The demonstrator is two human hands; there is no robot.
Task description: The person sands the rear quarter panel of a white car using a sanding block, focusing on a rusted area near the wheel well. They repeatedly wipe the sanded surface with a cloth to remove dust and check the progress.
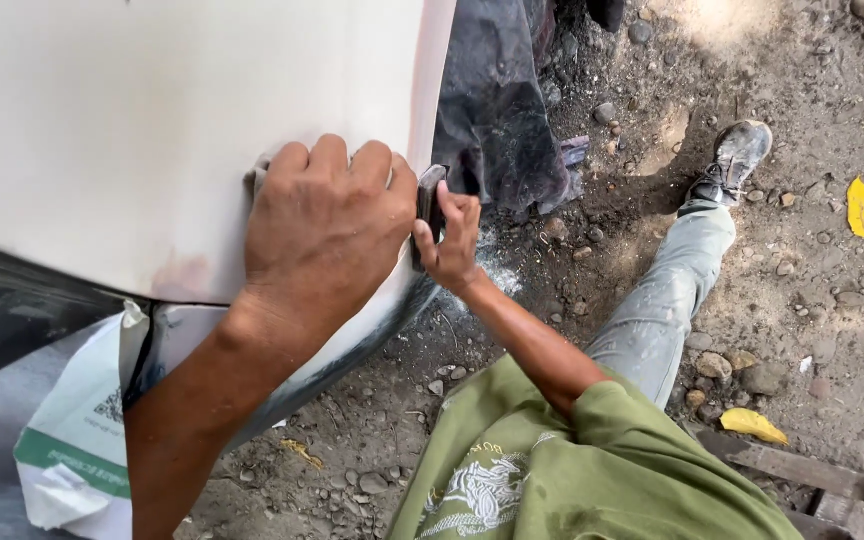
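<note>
My left hand (322, 225) lies knuckles-up on a white car body panel (152, 110). Its fingers are curled over a small grey sheet (255, 178), most of which is hidden under the hand. My right hand (449, 240) reaches across from my green sleeve and grips a dark flat block (430, 200) held upright against the panel's right edge. The two hands almost touch. A faint reddish patch (182, 275) shows on the panel below my left wrist.
A dark crumpled sheet (497, 110) hangs right of the panel. A white paper sack with a green band (72, 440) lies at lower left. My grey-trousered leg (657, 310) and shoe (732, 160) stretch over stony dirt with yellow leaves (860, 205). A wooden plank (802, 470) lies at lower right.
</note>
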